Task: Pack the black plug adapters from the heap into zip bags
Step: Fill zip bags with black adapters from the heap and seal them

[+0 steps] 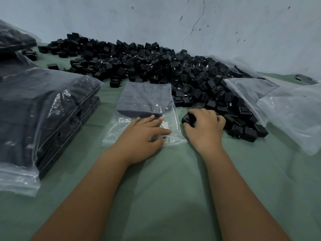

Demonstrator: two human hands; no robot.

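Observation:
A big heap of black plug adapters lies across the far side of the green table, running down to the right. A clear zip bag lies flat in the middle, its far half filled with neat rows of adapters. My left hand rests on the bag's empty near part, fingers stretched forward over the plastic. My right hand is at the heap's near edge, fingers curled round a black adapter.
Filled zip bags are stacked at the left, with more behind them. Empty clear bags lie at the right beside the heap. A cracked pale wall closes the back.

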